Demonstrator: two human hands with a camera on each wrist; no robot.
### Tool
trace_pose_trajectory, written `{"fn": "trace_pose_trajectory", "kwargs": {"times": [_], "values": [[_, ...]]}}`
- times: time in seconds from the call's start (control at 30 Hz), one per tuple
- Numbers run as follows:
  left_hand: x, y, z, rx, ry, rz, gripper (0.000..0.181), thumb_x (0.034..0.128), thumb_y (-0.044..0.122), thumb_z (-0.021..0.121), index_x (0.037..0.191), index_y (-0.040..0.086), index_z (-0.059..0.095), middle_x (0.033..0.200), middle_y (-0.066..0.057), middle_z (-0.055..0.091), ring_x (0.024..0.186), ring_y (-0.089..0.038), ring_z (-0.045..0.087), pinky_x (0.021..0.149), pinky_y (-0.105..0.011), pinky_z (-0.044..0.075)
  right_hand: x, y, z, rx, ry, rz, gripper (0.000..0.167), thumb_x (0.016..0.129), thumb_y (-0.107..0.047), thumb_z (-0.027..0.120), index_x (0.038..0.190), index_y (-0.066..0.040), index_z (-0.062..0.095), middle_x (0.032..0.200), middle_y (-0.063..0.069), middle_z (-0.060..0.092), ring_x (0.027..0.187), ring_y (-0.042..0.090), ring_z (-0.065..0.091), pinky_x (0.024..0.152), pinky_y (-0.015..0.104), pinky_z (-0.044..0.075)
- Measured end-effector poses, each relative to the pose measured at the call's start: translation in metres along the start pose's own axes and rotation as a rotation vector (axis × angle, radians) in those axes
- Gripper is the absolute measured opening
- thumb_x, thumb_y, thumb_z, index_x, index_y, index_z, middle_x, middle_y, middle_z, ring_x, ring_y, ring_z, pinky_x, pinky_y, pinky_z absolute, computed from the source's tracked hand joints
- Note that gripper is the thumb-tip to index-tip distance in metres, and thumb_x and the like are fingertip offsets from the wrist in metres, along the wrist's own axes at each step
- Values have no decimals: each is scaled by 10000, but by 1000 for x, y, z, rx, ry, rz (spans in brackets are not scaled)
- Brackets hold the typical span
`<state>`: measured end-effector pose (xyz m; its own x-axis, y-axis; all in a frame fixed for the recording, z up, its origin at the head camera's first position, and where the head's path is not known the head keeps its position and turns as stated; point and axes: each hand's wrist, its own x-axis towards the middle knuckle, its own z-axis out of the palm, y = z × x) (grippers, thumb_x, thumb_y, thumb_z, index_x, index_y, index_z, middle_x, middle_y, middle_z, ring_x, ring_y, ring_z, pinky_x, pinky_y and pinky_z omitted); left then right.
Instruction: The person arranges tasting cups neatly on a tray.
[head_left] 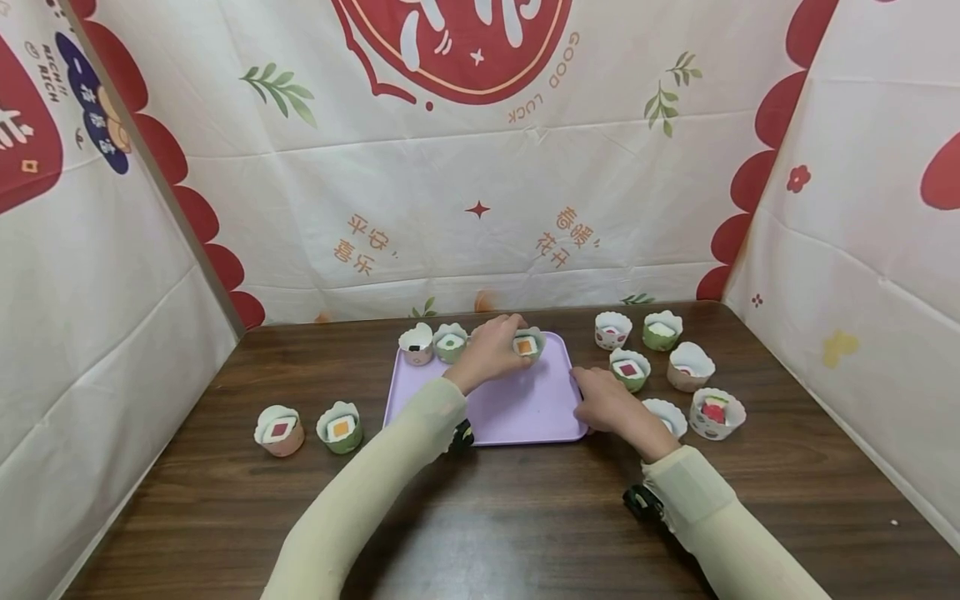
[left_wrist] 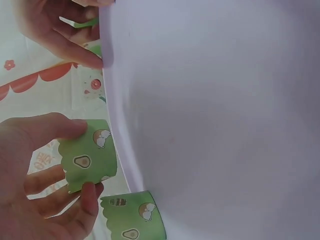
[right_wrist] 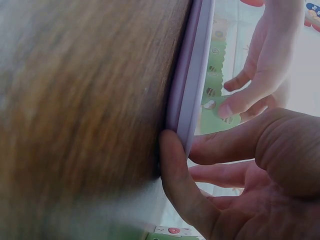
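Note:
My left hand (head_left: 491,354) is over the back of a lilac tray (head_left: 525,417). It pinches a green paper baking cup (left_wrist: 90,157) between thumb and fingers. Inside that cup sits a white square piece with an orange middle (head_left: 527,346). At the tray's right edge, my right hand (head_left: 611,404) grips the rim (right_wrist: 192,85), thumb on one side and a finger on the other. Another green cup (head_left: 450,342) and a pink cup (head_left: 416,344) stand at the tray's back left. Whether the held cup touches the tray I cannot tell.
Left of the tray, a pink cup (head_left: 280,430) and a green cup (head_left: 340,427) stand on the dark wooden table (head_left: 517,525). Several more filled cups, such as a white one (head_left: 717,413), cluster at the right. Printed cloth (head_left: 480,167) walls the back and sides.

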<state>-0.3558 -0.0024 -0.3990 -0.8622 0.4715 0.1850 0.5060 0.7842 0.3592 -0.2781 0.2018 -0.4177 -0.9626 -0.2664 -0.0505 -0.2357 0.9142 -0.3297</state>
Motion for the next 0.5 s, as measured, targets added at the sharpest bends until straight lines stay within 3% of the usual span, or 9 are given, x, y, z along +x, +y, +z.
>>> {"fn": "trace_pose_trajectory", "kwargs": {"times": [0.17,0.3,0.5], "values": [[6,2,1,31,-29,-8,575,857,311,821,1352,100,620,1327,-94,631,1232,-251,603,1060,-486,481,0,0,-1,-4,6,-5,636,750,5,673,1356,148,542,1215,331,643,1055,393,615,889,541,562],[10,4,3,89,-34,10,578,856,306,819,1362,104,625,1323,-88,633,1215,-258,616,1004,-448,525,0,0,0,-5,5,-3,633,749,2,676,1351,146,546,1205,326,647,1050,393,616,883,541,562],[15,6,7,158,-30,16,555,855,304,819,1343,98,653,1305,-81,662,1212,-273,605,1018,-400,535,0,0,0,-5,6,-4,619,749,1,677,1340,140,556,1180,313,653,1024,381,614,864,533,562]]}}
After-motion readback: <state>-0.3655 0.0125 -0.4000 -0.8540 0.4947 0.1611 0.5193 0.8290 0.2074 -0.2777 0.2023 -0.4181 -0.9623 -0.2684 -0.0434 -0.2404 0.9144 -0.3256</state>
